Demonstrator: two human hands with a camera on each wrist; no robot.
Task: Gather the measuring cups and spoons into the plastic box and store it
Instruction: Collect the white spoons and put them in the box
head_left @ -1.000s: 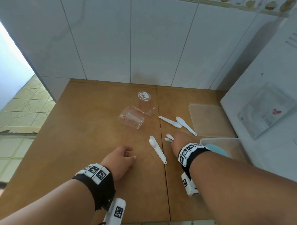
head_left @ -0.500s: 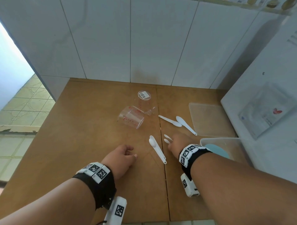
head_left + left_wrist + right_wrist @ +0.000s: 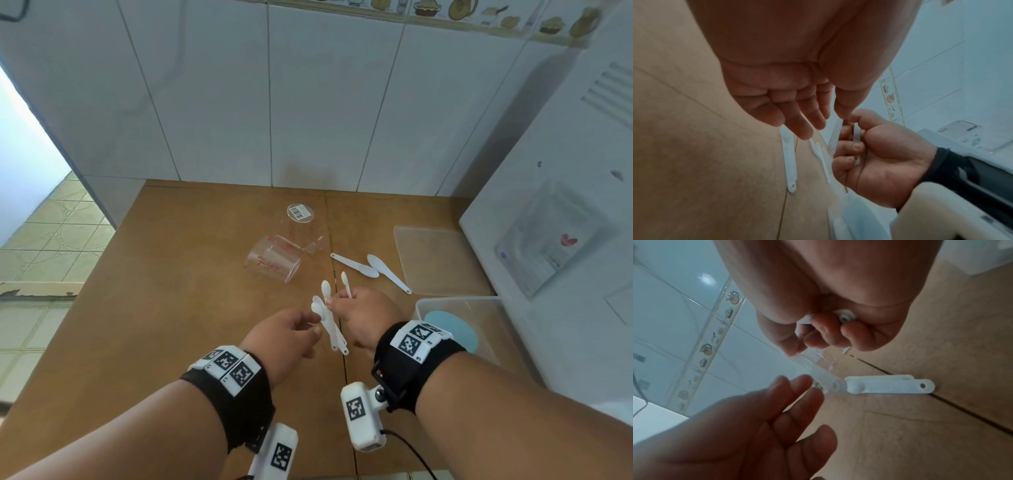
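My right hand (image 3: 339, 305) is raised above the wooden table (image 3: 171, 308) and grips two small white measuring spoons (image 3: 346, 282); their handles show in its fist (image 3: 856, 141). My left hand (image 3: 313, 323) hovers just left of it, fingers relaxed, thumb tip close to one held spoon (image 3: 835, 134). Large white spoons (image 3: 330, 329) lie stacked on the table beneath the hands. Two more spoons (image 3: 356, 266) lie further back. One clear measuring cup (image 3: 272, 263) lies on its side and another (image 3: 300, 222) stands upside down. The clear plastic box (image 3: 455, 300) sits at the right.
The box's flat lid (image 3: 435, 260) lies behind the box. A light blue round item (image 3: 452, 329) rests inside the box. A white appliance (image 3: 565, 205) bounds the table on the right, a tiled wall (image 3: 308, 102) the back. The table's left edge drops to the floor.
Both hands have lifted off the table. The right hand has picked up the small spoons it was covering. The left hand has moved right, up to the right hand.
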